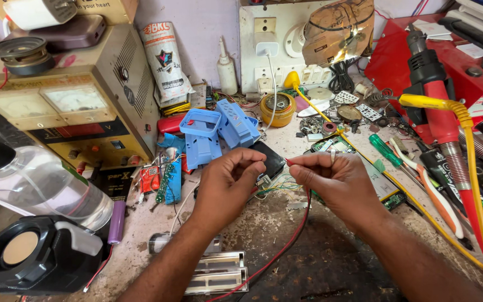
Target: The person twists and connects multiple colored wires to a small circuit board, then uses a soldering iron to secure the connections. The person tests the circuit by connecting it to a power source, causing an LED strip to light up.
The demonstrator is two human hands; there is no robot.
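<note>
Pinching the tip of a thin red wire (286, 246) between thumb and forefinger, the right hand (339, 187) hovers over the cluttered desk (331, 268); its fingers (300, 164) are pressed together on the wire's end. From that pinch the wire droops down and back toward the person, so its long axis runs away from the hands toward the near edge of the desk. The left hand (227, 187) sits just left of the wire tip, almost touching it, fingers closed on a small pale part (263, 180) that is too small to identify. A black phone-like slab (269, 159) lies directly behind the wire tip, blue plastic housings (213, 131) farther behind and to the left, and a red-handled soldering tool (448, 128) well off to the right.
</note>
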